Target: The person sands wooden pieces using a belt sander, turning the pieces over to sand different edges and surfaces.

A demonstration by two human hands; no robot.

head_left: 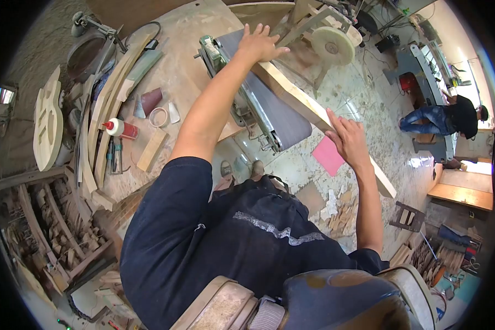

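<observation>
Left fingers (pixel 257 34): spread wide over wooden bar (pixel 298 98)
Right fingers (pixel 341 125): partly curled, gripping
Sanding belt (pixel 273 100): alongside; apparently positioning, needing steady support

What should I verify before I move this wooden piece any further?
1. Right hand has a grip on the wooden piece: ok.
2. Left hand clear of the belt: not ok; it is over or right beside it, fingers spread.
3. Belt stopped or running: cannot tell from one still.
4. Wooden piece flat against the belt: cannot tell; the contact side is hidden.
5. Floor free of loose things: not ok; a pink sheet and scraps lie there.
6. Other person away from the piece's end: ok, across the room.
</observation>
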